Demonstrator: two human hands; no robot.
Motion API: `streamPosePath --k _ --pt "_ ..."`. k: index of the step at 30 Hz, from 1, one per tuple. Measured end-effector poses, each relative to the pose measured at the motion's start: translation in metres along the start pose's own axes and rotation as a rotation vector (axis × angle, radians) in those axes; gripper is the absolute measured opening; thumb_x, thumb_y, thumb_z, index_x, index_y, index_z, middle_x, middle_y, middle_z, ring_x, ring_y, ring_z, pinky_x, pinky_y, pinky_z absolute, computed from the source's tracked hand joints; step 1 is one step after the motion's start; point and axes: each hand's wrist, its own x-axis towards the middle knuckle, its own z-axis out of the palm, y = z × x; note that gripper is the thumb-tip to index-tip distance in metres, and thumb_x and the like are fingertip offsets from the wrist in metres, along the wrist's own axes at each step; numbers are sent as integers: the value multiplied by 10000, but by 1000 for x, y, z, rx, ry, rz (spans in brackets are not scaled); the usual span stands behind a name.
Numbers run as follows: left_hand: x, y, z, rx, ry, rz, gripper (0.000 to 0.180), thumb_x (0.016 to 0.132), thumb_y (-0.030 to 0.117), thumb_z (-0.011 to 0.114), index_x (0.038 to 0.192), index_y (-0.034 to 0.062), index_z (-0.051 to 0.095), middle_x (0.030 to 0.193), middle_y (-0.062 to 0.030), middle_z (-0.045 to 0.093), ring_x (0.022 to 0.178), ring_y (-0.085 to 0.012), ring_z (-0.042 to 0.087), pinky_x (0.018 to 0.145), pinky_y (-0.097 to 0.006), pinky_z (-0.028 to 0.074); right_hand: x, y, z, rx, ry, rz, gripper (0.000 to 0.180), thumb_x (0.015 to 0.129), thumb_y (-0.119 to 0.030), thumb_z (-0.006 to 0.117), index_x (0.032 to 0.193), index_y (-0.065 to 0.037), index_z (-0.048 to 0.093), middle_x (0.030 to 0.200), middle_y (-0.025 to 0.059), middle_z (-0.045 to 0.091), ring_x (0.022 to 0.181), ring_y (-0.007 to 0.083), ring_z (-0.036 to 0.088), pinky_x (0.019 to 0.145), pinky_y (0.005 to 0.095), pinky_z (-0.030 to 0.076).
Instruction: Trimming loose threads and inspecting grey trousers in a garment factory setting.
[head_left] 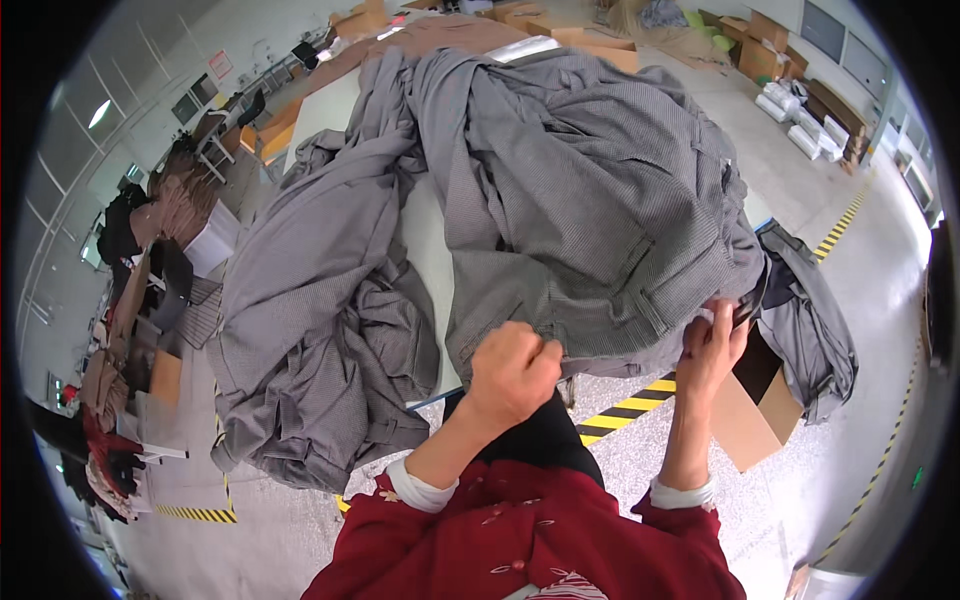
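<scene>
A pair of grey, finely checked trousers [600, 210] lies rumpled over the table, its waistband and belt loops toward me. My left hand [515, 372] is closed in a fist on the near left part of the waistband. At the waistband's right end, my right hand [710, 350] has its fingers curled on the cloth; some fingertips are hidden by the fabric. To the left, another heap of the same grey cloth [310, 340] hangs over the table's near edge.
A white tabletop [428, 260] shows between the heaps. Dark grey trousers [815, 320] hang at the right, above an open cardboard box [755, 410]. Yellow-and-black tape [628, 408] marks the floor. Piled garments [180, 200] stand at far left; brown cloth [440, 36] lies behind.
</scene>
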Motion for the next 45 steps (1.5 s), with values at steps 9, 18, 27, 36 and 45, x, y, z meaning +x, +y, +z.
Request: streamPosePath --k 9,18,27,36,45 --pt "-2 11 4 -112 -308 68 178 617 148 643 753 82 550 663 -30 408 631 -187 478 545 -300 354 6 17 23 15 -15 231 194 798 -108 559 985 -66 530 773 2 595 461 40 461 378 164 355" --pt "83 -36 68 -392 -247 -54 193 707 24 595 896 21 560 773 -88 529 699 -262 542 592 -347 431 18 20 5 382 81 522 337 816 -203 508 1059 31 521 901 104 644 336 44 336 365 143 369" --pt "106 -58 133 -31 -156 293 113 694 93 565 803 66 575 733 -15 441 674 -157 485 547 -278 403 22 22 0 520 53 605 351 799 -174 515 1077 41 507 967 138 626 340 76 368 316 158 337" --pt "99 -54 137 -279 -118 76 34 717 37 549 741 46 526 769 -62 523 696 -251 513 593 -341 436 22 19 -12 507 46 584 310 821 -203 522 1044 13 518 904 101 631 343 60 338 309 148 282" --pt "88 -50 135 -535 -76 -162 71 820 29 523 774 14 471 673 -100 478 613 -271 496 549 -342 408 24 -4 -28 -89 -40 191 77 888 -132 484 916 -60 487 615 -28 431 378 24 258 368 196 194"
